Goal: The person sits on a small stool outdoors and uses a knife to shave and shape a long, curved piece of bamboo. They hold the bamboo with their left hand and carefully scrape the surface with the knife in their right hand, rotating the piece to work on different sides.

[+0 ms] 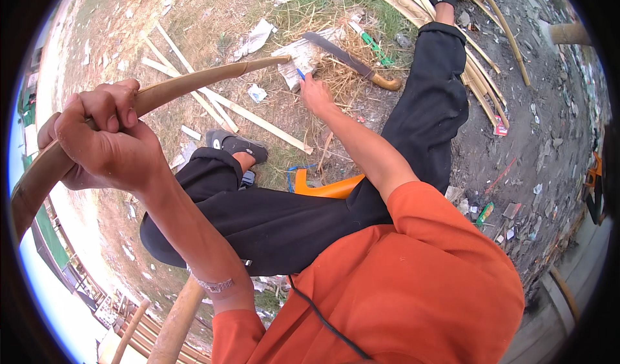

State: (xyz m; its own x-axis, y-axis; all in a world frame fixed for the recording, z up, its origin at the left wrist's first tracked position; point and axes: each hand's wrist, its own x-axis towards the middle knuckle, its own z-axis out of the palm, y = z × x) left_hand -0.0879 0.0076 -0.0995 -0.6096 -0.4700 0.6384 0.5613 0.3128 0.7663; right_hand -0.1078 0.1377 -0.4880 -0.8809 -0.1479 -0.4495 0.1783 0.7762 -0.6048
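Observation:
My left hand (106,135) is raised at the left, with its fingers wrapped round a long curved bamboo strip (194,84). The strip runs from the left rim toward the middle, and its far end stops close to my right hand (316,95). My right hand reaches forward and is closed on a slim blue pen-like thing (301,74), of which only the tip shows. Just beyond it, a machete (342,53) with a dark blade and wooden handle lies on straw and a crumpled pale sheet (303,57).
A green-handled tool (374,46) lies beyond the machete. Pale split strips (252,117) cross on the ground at left; more bamboo strips (481,83) lie by my right leg. I sit over an orange plastic seat (329,187). A bamboo pole (177,319) stands at lower left.

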